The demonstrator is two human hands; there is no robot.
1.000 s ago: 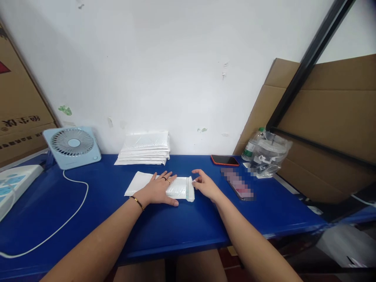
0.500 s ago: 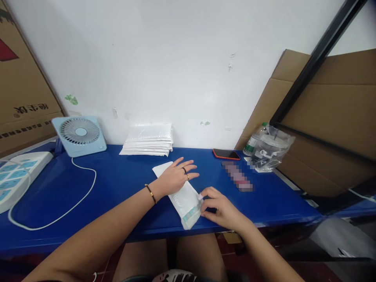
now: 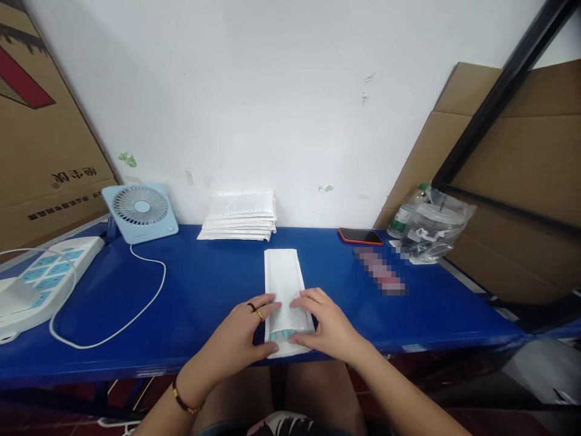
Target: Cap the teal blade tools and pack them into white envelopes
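Observation:
A white padded mailer (image 3: 284,277) lies lengthwise on the blue table (image 3: 204,303), its open end at the front edge. My left hand (image 3: 247,333) grips that near end from the left, thumb under and fingers on top. On the right side my right hand (image 3: 327,324) holds the same end. Something pale teal shows at the mailer's mouth between both hands.
A stack of white mailers (image 3: 239,217) sits by the wall. A light blue fan (image 3: 140,212) with its white cable, and a power strip (image 3: 40,281), are at left. A phone (image 3: 360,235), a blurred object (image 3: 380,271) and bagged bottles (image 3: 429,225) are at right. Cardboard flanks both sides.
The mailer has turned from lying crosswise to pointing away from me, its end pulled to the front edge. Both hands came back and closed on that near end.

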